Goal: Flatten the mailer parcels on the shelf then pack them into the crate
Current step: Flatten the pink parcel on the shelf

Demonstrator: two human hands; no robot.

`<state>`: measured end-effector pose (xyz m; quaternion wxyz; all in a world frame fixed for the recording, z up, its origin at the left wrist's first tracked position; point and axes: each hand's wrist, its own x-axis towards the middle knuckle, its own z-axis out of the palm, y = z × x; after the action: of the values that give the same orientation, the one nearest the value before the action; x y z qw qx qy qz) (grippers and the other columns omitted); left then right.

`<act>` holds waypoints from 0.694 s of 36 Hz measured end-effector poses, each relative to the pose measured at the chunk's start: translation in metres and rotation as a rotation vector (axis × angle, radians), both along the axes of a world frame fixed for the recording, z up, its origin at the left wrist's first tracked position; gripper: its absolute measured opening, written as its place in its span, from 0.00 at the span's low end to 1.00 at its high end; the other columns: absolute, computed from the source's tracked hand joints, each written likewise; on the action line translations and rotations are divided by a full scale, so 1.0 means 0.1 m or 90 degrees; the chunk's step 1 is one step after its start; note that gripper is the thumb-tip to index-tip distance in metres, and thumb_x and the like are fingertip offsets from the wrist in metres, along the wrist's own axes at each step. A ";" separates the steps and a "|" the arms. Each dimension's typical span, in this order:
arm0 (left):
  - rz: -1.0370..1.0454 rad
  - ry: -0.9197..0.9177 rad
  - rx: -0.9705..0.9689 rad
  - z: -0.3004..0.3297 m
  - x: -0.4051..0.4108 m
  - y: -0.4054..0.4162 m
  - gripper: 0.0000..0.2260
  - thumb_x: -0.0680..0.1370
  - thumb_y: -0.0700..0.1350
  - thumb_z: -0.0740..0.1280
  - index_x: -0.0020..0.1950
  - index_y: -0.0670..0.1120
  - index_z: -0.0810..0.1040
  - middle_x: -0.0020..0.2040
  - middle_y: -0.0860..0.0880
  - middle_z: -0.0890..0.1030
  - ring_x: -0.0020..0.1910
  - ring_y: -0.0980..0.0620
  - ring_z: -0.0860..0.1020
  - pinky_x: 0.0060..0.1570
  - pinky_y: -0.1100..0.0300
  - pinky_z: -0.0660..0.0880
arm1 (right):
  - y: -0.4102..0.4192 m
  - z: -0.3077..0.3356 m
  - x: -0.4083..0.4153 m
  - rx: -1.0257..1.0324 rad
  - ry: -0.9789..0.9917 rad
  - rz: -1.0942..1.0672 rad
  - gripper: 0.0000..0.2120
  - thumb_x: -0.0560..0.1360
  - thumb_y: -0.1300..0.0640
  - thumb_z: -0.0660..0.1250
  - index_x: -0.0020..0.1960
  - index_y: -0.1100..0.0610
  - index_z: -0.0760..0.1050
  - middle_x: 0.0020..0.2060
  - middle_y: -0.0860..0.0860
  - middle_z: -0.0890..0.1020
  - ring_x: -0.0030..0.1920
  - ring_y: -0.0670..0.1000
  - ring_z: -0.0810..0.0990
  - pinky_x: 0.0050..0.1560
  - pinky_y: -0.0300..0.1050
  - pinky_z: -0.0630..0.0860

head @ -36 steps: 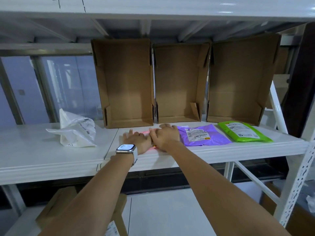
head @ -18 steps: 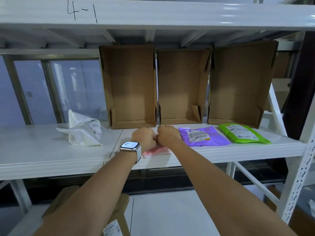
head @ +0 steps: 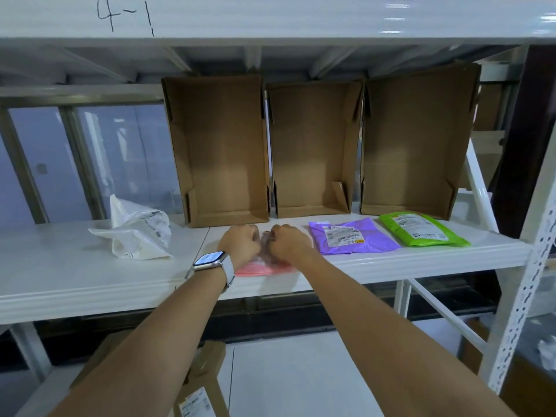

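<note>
**Fists bunch up on the pink mailer**

Flat palms a second ago, and now both hands sit curled, knuckles up, on the pink mailer (head: 261, 268) at the shelf's (head: 90, 284) front edge. Left hand (head: 240, 242) and right hand (head: 288, 241) are nearly touching, fingers tucked under; whether they pinch the plastic or only press on it, I cannot tell. Most of that mailer is hidden beneath them, with just a pink strip showing by the wrists. Right beside it lies the purple mailer (head: 352, 236), flat, then the green mailer (head: 421, 229). Off to the left, a crumpled white mailer (head: 137, 233) stands apart. Behind, three cardboard boxes (head: 221, 149) stand on end, open sides facing out. A watch (head: 210, 260) rides the left wrist. Below, a labelled carton (head: 207, 383) is cut off by the frame.
</note>
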<state>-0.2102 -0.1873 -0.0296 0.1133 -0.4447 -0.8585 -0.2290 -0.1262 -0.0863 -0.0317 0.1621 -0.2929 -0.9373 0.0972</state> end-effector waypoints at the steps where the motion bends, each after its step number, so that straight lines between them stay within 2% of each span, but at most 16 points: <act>1: -0.007 -0.012 0.019 0.00 -0.03 0.01 0.07 0.74 0.39 0.60 0.40 0.47 0.77 0.43 0.44 0.82 0.45 0.41 0.79 0.41 0.54 0.73 | 0.00 -0.03 0.00 0.012 -0.031 0.000 0.20 0.80 0.49 0.52 0.66 0.58 0.71 0.62 0.58 0.76 0.65 0.58 0.72 0.64 0.54 0.70; 3: 0.002 0.016 0.034 0.00 -0.06 0.01 0.06 0.76 0.40 0.59 0.43 0.45 0.75 0.46 0.43 0.81 0.45 0.42 0.78 0.42 0.52 0.73 | 0.01 -0.07 0.01 0.041 -0.068 0.003 0.23 0.81 0.48 0.49 0.67 0.58 0.70 0.66 0.57 0.75 0.71 0.57 0.66 0.70 0.56 0.63; 6: 0.003 0.030 -0.007 -0.07 -0.10 0.03 0.13 0.80 0.46 0.56 0.60 0.42 0.73 0.59 0.45 0.76 0.56 0.44 0.75 0.52 0.52 0.73 | 0.01 -0.11 0.00 0.052 -0.080 0.037 0.26 0.81 0.47 0.45 0.70 0.59 0.68 0.70 0.57 0.70 0.73 0.56 0.63 0.72 0.57 0.60; 10: -0.015 -0.074 -0.159 -0.17 -0.12 0.07 0.24 0.82 0.52 0.48 0.76 0.43 0.56 0.74 0.41 0.66 0.68 0.42 0.70 0.66 0.49 0.66 | 0.02 -0.14 0.00 0.020 -0.094 0.057 0.29 0.82 0.45 0.41 0.78 0.58 0.57 0.78 0.55 0.58 0.78 0.52 0.55 0.76 0.55 0.50; 12: -0.006 -0.066 -0.198 -0.17 -0.09 0.06 0.26 0.82 0.51 0.47 0.77 0.42 0.51 0.76 0.42 0.63 0.71 0.44 0.67 0.71 0.46 0.60 | 0.02 -0.16 -0.01 0.018 -0.105 0.054 0.30 0.82 0.45 0.40 0.79 0.58 0.52 0.79 0.54 0.54 0.79 0.52 0.52 0.77 0.53 0.48; 16: -0.001 -0.057 -0.242 -0.14 -0.01 0.06 0.24 0.82 0.51 0.46 0.76 0.43 0.54 0.76 0.44 0.61 0.74 0.47 0.62 0.75 0.46 0.53 | 0.03 -0.17 -0.03 0.011 -0.151 0.035 0.31 0.82 0.43 0.38 0.80 0.58 0.47 0.79 0.53 0.48 0.79 0.51 0.48 0.77 0.53 0.47; 25: 0.006 -0.068 -0.284 -0.11 -0.03 0.06 0.25 0.82 0.52 0.46 0.78 0.44 0.50 0.79 0.47 0.56 0.77 0.49 0.56 0.76 0.46 0.49 | 0.05 -0.16 -0.06 0.009 -0.201 0.038 0.31 0.82 0.43 0.38 0.80 0.57 0.45 0.79 0.53 0.46 0.79 0.51 0.45 0.78 0.54 0.46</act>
<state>-0.2133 -0.1809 -0.0408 -0.0324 -0.4416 -0.8949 -0.0559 -0.1326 -0.0814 -0.0476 0.0122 -0.2756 -0.9600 0.0483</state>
